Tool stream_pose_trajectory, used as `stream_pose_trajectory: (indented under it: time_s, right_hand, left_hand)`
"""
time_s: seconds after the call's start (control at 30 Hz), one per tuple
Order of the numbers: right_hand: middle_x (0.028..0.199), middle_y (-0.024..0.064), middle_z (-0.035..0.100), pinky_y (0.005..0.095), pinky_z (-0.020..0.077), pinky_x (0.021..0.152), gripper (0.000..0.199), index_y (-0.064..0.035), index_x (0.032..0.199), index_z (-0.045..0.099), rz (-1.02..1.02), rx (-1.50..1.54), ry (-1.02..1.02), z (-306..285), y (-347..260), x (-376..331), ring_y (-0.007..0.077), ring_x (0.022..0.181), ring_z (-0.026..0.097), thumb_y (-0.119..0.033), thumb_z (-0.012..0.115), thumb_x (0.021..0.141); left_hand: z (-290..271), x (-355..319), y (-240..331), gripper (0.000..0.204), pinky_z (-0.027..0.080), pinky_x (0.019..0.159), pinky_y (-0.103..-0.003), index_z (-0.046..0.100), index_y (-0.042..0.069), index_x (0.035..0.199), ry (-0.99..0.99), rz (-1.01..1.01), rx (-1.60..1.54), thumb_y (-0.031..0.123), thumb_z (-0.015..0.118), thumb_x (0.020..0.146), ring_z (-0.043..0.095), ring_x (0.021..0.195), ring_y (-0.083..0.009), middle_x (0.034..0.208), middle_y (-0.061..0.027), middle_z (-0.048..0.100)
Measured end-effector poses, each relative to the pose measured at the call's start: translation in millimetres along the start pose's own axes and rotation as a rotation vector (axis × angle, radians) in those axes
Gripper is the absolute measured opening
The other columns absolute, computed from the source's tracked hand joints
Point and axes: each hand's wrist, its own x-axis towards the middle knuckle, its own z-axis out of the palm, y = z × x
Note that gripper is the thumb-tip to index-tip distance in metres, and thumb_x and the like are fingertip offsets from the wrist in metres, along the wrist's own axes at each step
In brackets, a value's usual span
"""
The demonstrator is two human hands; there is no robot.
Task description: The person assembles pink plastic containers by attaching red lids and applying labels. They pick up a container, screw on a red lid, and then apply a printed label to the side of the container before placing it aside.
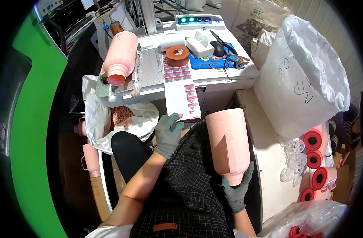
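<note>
My right hand (237, 190), in a grey-green glove, grips a pink thermos jug (228, 141) around its narrow neck. The jug is held upside down over the right side of my lap, handle facing up toward me. My left hand (169, 133), gloved with a bare fingertip showing, is at the near edge of a sheet of labels (177, 97). Its fingers are curled together; whatever may lie between them is too small to make out. The sheet hangs over the bench's front edge, white where labels are gone, with red-and-white labels along its right side and top.
Another pink jug (122, 55) lies on the perforated metal plate (151, 65). A brown tape roll (177, 56) sits on the label sheet; pliers (239, 59) and a mouse (218, 48) are beyond. A white sack (300, 75) stands right, near white rings (294, 158) and red-capped pink pieces (319, 177).
</note>
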Motion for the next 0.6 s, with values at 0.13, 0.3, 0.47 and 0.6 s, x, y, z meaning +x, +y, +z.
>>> stream_pose_trajectory:
  time_s: [0.13, 0.3, 0.47, 0.6]
  right_hand:
    - [0.165, 0.0214, 0.032, 0.0432, 0.0346, 0.122, 0.115, -0.0018, 0.168, 0.008, -0.018, -0.008, -0.02, 2.2, 0.7, -3.5, 0.0308, 0.148, 0.04, -0.006, 0.079, 0.078]
    - [0.165, 0.0216, 0.032, 0.0433, 0.0348, 0.122, 0.116, -0.001, 0.168, 0.007, -0.013, -0.02, -0.022, -6.8, 2.1, -4.4, 0.0307, 0.148, 0.04, -0.008, 0.081, 0.079]
    - [0.16, 0.0227, 0.039, 0.0442, 0.0439, 0.116, 0.117, 0.0004, 0.166, 0.012, -0.052, 0.002, -0.005, 4.2, 17.0, -10.5, 0.0312, 0.142, 0.049, -0.009, 0.086, 0.076]
    - [0.161, 0.0251, 0.037, 0.0462, 0.0484, 0.112, 0.116, -0.0021, 0.166, 0.018, -0.11, -0.07, 0.003, 6.4, 16.1, -14.6, 0.0347, 0.14, 0.052, -0.011, 0.089, 0.074]
  left_hand:
    - [-4.2, -6.5, -2.3, 0.025, 0.058, 0.078, -0.03, 0.077, 0.001, 0.108, -0.012, -0.043, -0.088, 0.006, 0.081, 0.084, 0.074, 0.084, -0.0204, 0.105, -0.0159, 0.074]
    - [0.1, -29.0, -20.2, 0.018, 0.057, 0.084, -0.034, 0.074, 0.001, 0.098, -0.133, -0.094, -0.088, 0.002, 0.081, 0.081, 0.069, 0.088, -0.022, 0.103, -0.0114, 0.068]
    - [-12.6, -59.0, -23.4, 0.016, 0.056, 0.089, -0.034, 0.073, 0.0, 0.102, 0.225, 0.034, 0.113, -0.004, 0.073, 0.087, 0.067, 0.096, -0.0216, 0.117, -0.0111, 0.064]
    - [-12.3, -35.2, 47.1, 0.009, 0.053, 0.067, -0.027, 0.073, -0.002, 0.099, -0.21, -0.634, -0.704, 0.005, 0.072, 0.093, 0.066, 0.074, -0.0127, 0.088, -0.0068, 0.07]
